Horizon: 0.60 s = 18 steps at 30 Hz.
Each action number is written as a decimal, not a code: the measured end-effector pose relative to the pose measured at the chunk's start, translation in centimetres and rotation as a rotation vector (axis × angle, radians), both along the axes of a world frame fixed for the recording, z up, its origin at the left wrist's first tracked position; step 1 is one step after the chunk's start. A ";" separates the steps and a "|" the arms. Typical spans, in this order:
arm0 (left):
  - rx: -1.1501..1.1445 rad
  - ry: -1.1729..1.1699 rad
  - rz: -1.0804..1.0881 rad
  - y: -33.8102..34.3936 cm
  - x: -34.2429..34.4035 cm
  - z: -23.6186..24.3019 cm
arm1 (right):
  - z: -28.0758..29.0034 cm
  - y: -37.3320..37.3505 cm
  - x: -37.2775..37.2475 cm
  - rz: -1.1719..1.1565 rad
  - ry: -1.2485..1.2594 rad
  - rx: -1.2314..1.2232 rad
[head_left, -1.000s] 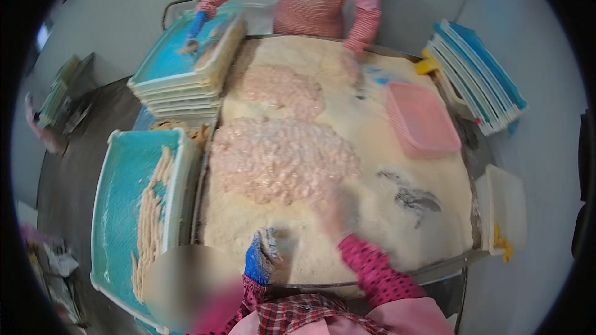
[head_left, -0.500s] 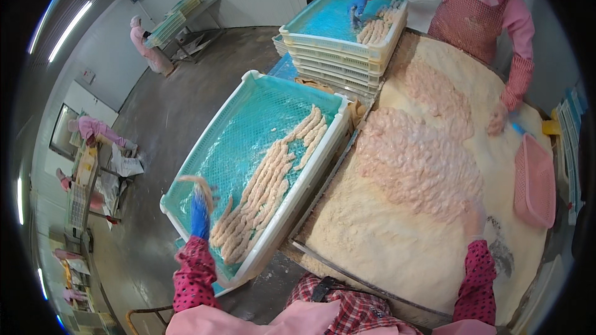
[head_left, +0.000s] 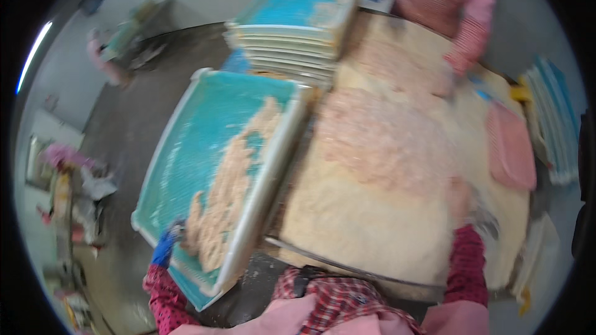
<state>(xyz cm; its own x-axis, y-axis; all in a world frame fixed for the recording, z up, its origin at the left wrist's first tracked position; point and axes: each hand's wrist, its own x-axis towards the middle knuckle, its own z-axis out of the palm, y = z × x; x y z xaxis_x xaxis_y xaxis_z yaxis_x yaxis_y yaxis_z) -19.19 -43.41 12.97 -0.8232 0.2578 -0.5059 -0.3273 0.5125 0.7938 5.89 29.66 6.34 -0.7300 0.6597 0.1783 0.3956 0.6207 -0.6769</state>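
- A person's left hand (head_left: 166, 245), in a blue glove, rests at the near edge of a turquoise tray (head_left: 205, 130) beside the worktop (head_left: 366, 236); the picture is too blurred to tell whether its fingers are apart or together.
- A row of pale breaded strips (head_left: 230, 186) runs along the tray's right side, from near its far end down to the gloved hand, which touches or nearly touches the nearest strip.
- The right hand (head_left: 462, 195), coated in crumbs, lies on the crumb-covered worktop at the edge of a heap of pinkish raw pieces (head_left: 385, 136); its fingers are blurred, and whether it grips anything cannot be told.
- Both forearms wear dark pink dotted sleeves (head_left: 465, 260), above a checked shirt and pink apron at the lower edge.
- Beyond the tray stands a stack of trays (head_left: 292, 43), the top one turquoise with a few strips on it.
- A second person (head_left: 459, 6) in a pink striped top stands at the far side of the worktop, one blue-gloved hand over the stack, the other reaching down to the crumbs.
- A pink tub (head_left: 512, 149) sits on the worktop at right, with more stacked trays (head_left: 552, 118) just past it.
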 end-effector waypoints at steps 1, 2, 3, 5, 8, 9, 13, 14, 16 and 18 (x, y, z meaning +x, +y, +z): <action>0.013 0.181 -0.004 0.6 0.0 -1.3 | -0.3 -2.0 1.4 0.281 -0.109 -0.123; 0.028 0.367 0.002 2.3 0.2 -1.6 | 0.5 -4.7 1.7 0.534 -0.275 0.088; 0.083 0.459 -0.014 5.7 0.5 -1.1 | 0.8 -5.3 2.5 0.735 -0.165 -0.023; 0.248 0.535 0.065 16.0 2.9 2.4 | 0.8 -3.3 5.5 0.296 -0.221 -0.323; 0.299 0.418 -0.109 28.2 6.0 0.7 | -5.4 1.1 13.2 -0.302 0.039 -0.206; 0.260 0.428 -0.278 30.7 7.3 -0.9 | -4.6 -1.7 12.2 -0.245 0.103 -0.471; 0.183 0.482 -0.839 42.1 12.6 -10.9 | -3.4 -9.3 7.9 0.107 0.085 0.046; 0.315 0.363 -0.636 44.3 15.4 -12.7 | -4.1 -8.6 7.2 0.020 0.139 -0.031; 0.303 0.556 -0.740 48.8 17.8 -13.1 | -5.7 -6.1 5.1 -0.168 0.247 -0.184; 0.398 0.578 -0.791 51.8 20.8 -12.4 | -3.3 -5.0 2.1 -0.277 -0.007 -0.081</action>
<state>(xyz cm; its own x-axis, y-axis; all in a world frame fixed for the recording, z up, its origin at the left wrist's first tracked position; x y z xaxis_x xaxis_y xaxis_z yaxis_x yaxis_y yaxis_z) 1.58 8.41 0.55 -0.4369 0.8873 0.1480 0.4673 0.0833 0.8802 7.98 24.68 3.06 -0.5210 0.8461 0.1128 0.5472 0.4325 -0.7166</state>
